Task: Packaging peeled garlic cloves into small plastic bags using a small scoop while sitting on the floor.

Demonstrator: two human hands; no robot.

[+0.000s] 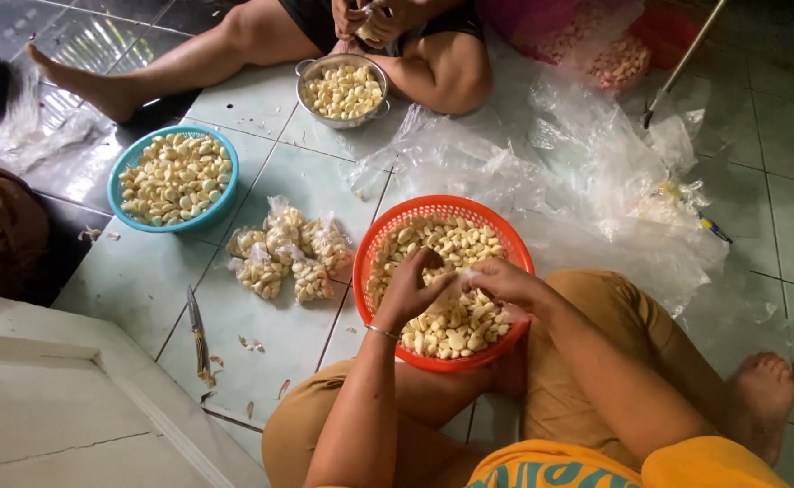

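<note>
While the left hand (408, 291) and right hand (496, 278) meet over the red basket (374, 237), both pinch the mouth of a small clear plastic bag (456, 291), fingers curled shut on its film; what the bag contains cannot be told.

Item: red basket, round, mesh-walled, propped on the person's lap at a slight tilt, heaped with peeled garlic cloves (451, 325).
Risk: the basket rests on a knee rather than the floor; a shift of the leg would likely tip cloves onto the tiles. The thin film could slip or tear if gripped unevenly.
Risk: a knife (198, 336) lies bare on the floor just beside the left thigh; a careless reach could meet its blade.

Packages: filled clear bags (287, 248), knotted, clustered on the floor between the red basket and a blue basket (119, 172) of cloves. Loose clear plastic sheeting (587, 181) is spread to the right. No labels or signs are visible.

Nearby: a metal colander (305, 70) of cloves before a second seated person, whose hands (370, 16) work on something above it.
</note>
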